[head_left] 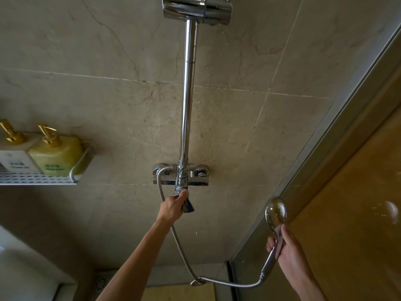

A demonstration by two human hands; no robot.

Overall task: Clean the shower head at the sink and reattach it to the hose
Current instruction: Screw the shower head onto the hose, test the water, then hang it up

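A chrome hand shower head [276,212] is at the lower right, its handle gripped by my right hand [286,248]. Its handle joins the metal hose [180,244], which loops down near the floor and up to the wall mixer valve [181,174]. My left hand [173,206] reaches forward and holds the mixer's chrome lever [188,205] below the valve. A chrome riser pipe [188,94] climbs from the valve to a fixed bracket at the top.
A perforated metal wall shelf [43,178] at the left carries two pump bottles [55,157] with gold tops. A glass shower door [358,192] runs along the right. A floor drain [101,283] lies at the bottom. Water drops dot the marble tile.
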